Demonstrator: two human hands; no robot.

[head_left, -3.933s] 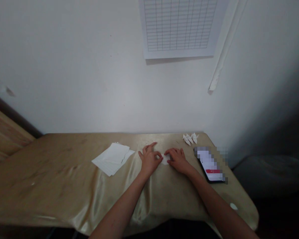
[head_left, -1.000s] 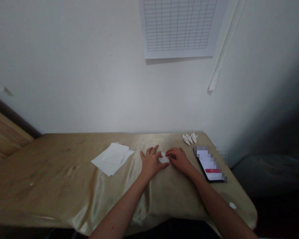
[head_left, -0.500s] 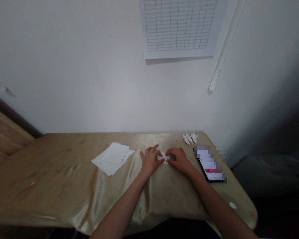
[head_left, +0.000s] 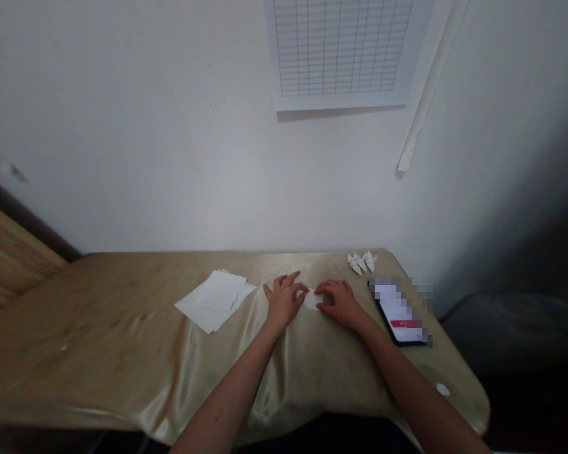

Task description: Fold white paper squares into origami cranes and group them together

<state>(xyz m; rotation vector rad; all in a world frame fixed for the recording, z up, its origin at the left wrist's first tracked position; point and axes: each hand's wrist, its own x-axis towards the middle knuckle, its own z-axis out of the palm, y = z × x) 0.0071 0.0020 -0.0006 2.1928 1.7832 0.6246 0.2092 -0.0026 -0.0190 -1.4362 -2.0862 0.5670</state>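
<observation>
A small piece of white paper (head_left: 312,300) lies on the cloth-covered table between my two hands. My left hand (head_left: 284,299) pinches its left edge between thumb and index finger, with the other fingers spread away. On the right side, my right hand (head_left: 337,301) grips the paper's edge with thumb and curled fingers. Several white sheets (head_left: 215,297) lie in a loose stack left of my left hand. Three small folded paper figures (head_left: 362,262) stand near the back right edge.
A phone (head_left: 400,315) with a lit screen lies right of my right hand. A small white object (head_left: 442,389) is near the right edge of the table (head_left: 99,328). Behind rises a white wall, with a printed grid sheet (head_left: 338,53) on it.
My left thumb has moved up toward the index finger at the paper's upper left edge. More of the paper shows now. My right hand has barely moved.
</observation>
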